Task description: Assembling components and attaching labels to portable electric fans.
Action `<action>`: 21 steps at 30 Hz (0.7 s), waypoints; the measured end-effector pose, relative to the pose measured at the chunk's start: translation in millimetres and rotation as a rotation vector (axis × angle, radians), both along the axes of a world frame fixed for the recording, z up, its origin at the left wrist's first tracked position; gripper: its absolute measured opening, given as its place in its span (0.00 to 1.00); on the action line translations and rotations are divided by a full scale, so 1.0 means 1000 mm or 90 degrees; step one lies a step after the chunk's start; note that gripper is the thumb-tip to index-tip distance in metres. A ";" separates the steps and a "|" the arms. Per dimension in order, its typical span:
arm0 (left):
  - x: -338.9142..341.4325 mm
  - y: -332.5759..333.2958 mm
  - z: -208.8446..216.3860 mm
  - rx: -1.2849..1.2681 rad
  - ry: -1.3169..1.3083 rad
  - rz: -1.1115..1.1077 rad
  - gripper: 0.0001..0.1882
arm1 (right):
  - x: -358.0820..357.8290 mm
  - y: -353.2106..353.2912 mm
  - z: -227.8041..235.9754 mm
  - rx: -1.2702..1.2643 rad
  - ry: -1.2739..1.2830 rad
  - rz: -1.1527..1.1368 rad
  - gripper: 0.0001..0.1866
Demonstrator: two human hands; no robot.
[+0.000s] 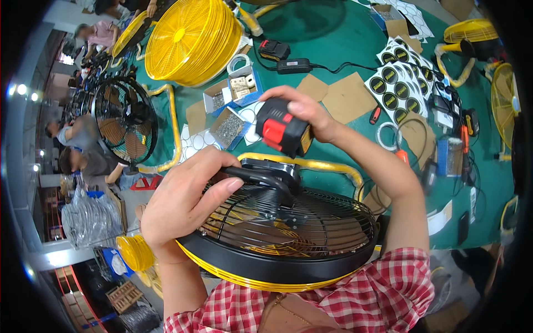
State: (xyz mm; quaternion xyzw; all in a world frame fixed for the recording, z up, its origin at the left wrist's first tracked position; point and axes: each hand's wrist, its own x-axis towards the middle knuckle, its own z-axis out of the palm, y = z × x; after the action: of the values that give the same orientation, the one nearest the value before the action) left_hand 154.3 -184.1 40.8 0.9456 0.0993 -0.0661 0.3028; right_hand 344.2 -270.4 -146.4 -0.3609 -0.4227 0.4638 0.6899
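Note:
Close in front of me a round fan with a black wire cage, black band and yellow front rim rests against my body. My left hand is wrapped round the black handle at the back of its housing. In my right hand is a black and red battery pack, tilted and held just above the black housing, apart from it. A bent yellow tube stand runs behind the fan. My right fingers partly cover the pack's top.
Boxes of small screws, cardboard pieces and sheets of round black stickers lie on the green table. Stacked yellow grilles, another battery and a black adapter stand beyond. A black fan and people are at left.

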 end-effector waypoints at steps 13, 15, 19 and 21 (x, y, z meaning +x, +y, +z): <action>0.001 -0.001 0.000 -0.021 0.047 0.021 0.11 | -0.013 0.006 -0.019 0.054 -0.145 0.078 0.32; 0.002 -0.001 0.001 -0.024 0.051 0.022 0.11 | -0.014 0.008 -0.024 0.065 -0.144 0.097 0.30; 0.002 0.000 0.001 -0.019 0.053 0.011 0.11 | -0.013 0.012 -0.035 0.068 -0.145 0.174 0.28; 0.002 0.002 0.000 -0.020 0.047 0.009 0.12 | -0.012 0.012 -0.040 0.058 -0.139 0.193 0.32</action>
State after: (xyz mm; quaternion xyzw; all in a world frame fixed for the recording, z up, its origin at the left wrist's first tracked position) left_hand 156.4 -182.5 41.0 0.9368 0.1161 -0.1002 0.3145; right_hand 332.3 -258.0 -186.1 -0.3098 -0.5653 0.5006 0.5778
